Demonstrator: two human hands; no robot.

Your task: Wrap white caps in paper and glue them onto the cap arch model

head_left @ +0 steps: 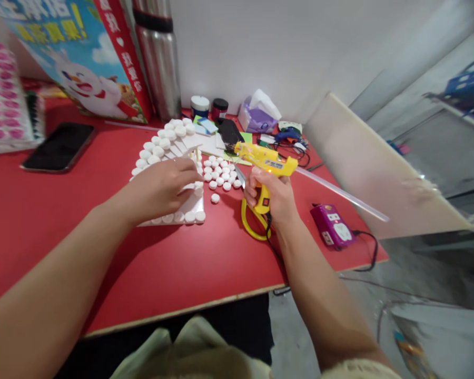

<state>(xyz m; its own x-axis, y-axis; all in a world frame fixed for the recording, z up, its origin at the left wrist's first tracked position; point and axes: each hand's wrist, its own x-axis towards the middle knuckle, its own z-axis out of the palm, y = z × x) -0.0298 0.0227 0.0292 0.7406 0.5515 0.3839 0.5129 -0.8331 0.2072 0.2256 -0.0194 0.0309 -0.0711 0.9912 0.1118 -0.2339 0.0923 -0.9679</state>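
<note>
My right hand is wrapped round the handle of a yellow hot glue gun. The nozzle points left, and a clear glue stick sticks out of its back. My left hand reaches over a white board edged with white round pieces. Its fingers are curled together at a white round piece near the board's right edge; the thumb is partly hidden. A pile of loose white round pieces lies right of the board, with one stray piece in front.
A purple power socket box with a black cable sits at the right. Behind stand two small jars, a purple tissue pack and a steel flask. A phone and a colourful box are on the left.
</note>
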